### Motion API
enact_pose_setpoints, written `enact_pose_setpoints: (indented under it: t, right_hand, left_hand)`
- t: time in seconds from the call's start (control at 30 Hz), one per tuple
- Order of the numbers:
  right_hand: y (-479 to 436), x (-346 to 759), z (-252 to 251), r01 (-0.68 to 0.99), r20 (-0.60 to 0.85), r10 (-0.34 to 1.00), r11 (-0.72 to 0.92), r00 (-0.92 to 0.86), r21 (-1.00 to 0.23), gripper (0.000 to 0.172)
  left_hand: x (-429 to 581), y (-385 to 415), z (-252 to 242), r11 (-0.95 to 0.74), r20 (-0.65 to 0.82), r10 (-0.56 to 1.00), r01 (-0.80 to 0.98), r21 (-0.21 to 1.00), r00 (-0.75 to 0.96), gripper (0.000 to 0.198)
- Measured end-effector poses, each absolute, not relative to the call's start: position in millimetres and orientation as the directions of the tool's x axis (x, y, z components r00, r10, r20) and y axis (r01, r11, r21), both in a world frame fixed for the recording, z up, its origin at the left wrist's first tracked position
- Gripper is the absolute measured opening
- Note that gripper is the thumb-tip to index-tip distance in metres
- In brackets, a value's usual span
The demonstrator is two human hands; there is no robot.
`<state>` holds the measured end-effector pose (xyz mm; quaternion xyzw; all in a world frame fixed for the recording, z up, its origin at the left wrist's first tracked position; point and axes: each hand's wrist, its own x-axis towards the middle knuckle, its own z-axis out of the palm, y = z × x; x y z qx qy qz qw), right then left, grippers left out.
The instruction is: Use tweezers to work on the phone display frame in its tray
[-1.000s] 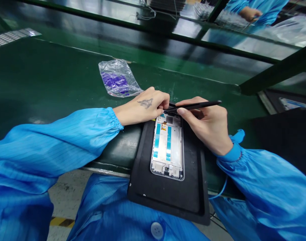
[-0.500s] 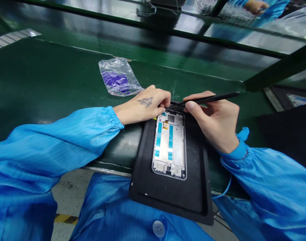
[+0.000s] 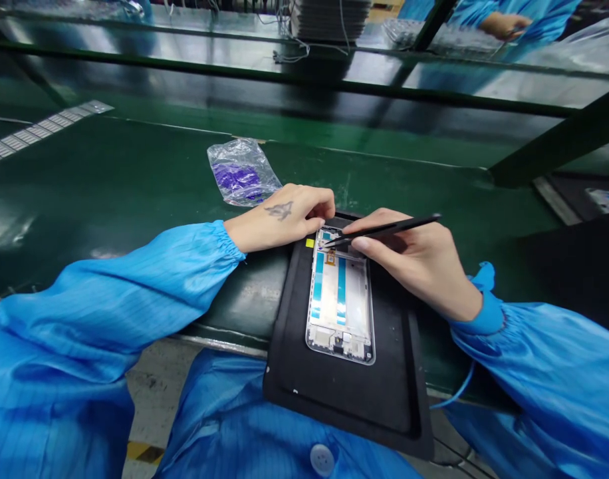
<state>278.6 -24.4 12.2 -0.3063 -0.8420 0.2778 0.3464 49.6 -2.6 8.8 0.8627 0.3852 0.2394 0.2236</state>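
At the near edge of a green tabletop, a black tray juts out over the person's lap. On it lies a silver phone frame, inner side up, two teal strips running lengthwise, a small orange flex piece near the upper end.

Right hand: thumb and fingers pinching black tweezers, slanted, tips over the frame's upper part, just above the flex piece. Contact of tips with frame: cannot tell.

Left hand: at the frame's top left corner, fingers curled, thumb close to the forefinger; whether anything is pinched there, cannot tell. Yellow tab just below it, beside the frame.

Beyond the left wrist, a clear bag with purple contents. Far left, a pale segmented strip. Upper right, across the bench, a co-worker's hand and blue sleeve.
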Motion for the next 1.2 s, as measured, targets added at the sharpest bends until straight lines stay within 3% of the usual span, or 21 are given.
enact_pose_setpoints:
  t: [0.63, 0.9, 1.03, 1.1, 1.2]
  right_hand:
    - [-21.5, 277.6, 12.8, 0.319, 0.375, 0.678, 0.669, -0.632, -0.672, 0.011]
    - [-20.6, 278.8, 14.1, 0.298, 0.389, 0.728, 0.619, -0.565, -0.726, 0.009]
    - [-23.1, 282.6, 18.3, 0.332, 0.575, 0.666, 0.741, -0.475, -0.583, 0.011]
    - [-25.1, 285.1, 20.8, 0.33, 0.683, 0.539, 0.842, -0.493, -0.426, 0.017]
    - [-27.9, 288.4, 24.0, 0.294, 0.748, 0.294, 0.946, -0.595, -0.138, 0.027]
  left_hand:
    - [49.9, -2.2, 5.7, -0.626, 0.253, 0.758, 0.559, 0.544, 0.601, 0.015]
    - [49.8, -3.9, 7.7, -0.627, 0.257, 0.752, 0.537, 0.565, 0.607, 0.015]
    - [54.1, -9.6, 10.5, -0.541, 0.312, 0.829, 0.519, 0.662, 0.465, 0.013]
    - [57.6, -13.0, 11.3, -0.39, 0.215, 0.889, 0.419, 0.82, 0.405, 0.014]
    - [61.6, -17.3, 13.4, -0.066, -0.031, 0.873, 0.179, 0.982, 0.486, 0.019]
